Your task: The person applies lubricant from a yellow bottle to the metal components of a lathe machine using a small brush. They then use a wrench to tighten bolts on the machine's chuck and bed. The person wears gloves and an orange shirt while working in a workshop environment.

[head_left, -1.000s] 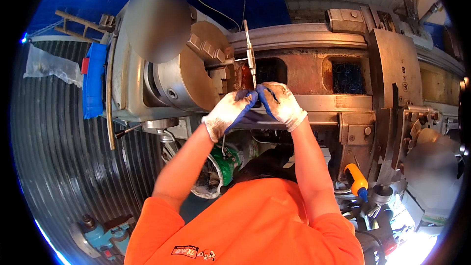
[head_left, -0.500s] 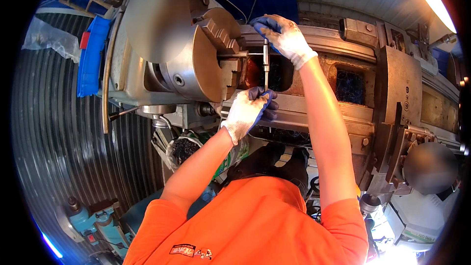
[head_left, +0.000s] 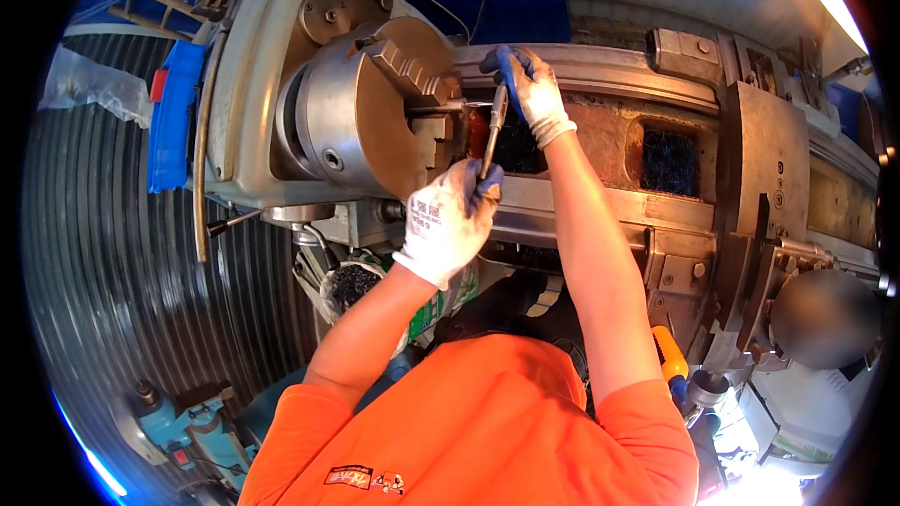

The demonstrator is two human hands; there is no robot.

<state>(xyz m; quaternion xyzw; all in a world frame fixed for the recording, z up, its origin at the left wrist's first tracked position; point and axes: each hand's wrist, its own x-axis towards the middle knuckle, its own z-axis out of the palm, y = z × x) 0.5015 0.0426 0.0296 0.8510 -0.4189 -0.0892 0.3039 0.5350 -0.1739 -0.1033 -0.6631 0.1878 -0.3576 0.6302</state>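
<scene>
Both my hands wear white gloves with blue, blackened palms and fingers. They grip a long steel bar-type tap wrench (head_left: 494, 126) in front of the lathe chuck (head_left: 361, 117). Around its near handle my left hand (head_left: 452, 214) is closed. My right hand (head_left: 530, 89) closes on the far end, its fingertips partly hidden. The wrench leans slightly, its far end to the right. A thin rod-like piece (head_left: 445, 105) projects from the chuck jaws toward the wrench's middle; how they join is too small to make out.
The lathe bed (head_left: 600, 201) runs right to the carriage (head_left: 764, 150). Dark metal chips (head_left: 667, 164) lie in the bed openings. A sack of chips (head_left: 352, 286) stands below the chuck. At left hang a blue bin (head_left: 178, 112) and a long bar (head_left: 204, 150); a teal machine (head_left: 192, 426) sits lower left.
The wrench has turned from nearly upright in the picture to a slant. My left hand has shifted left and rolled, showing its back; my right hand has moved slightly left and down.
</scene>
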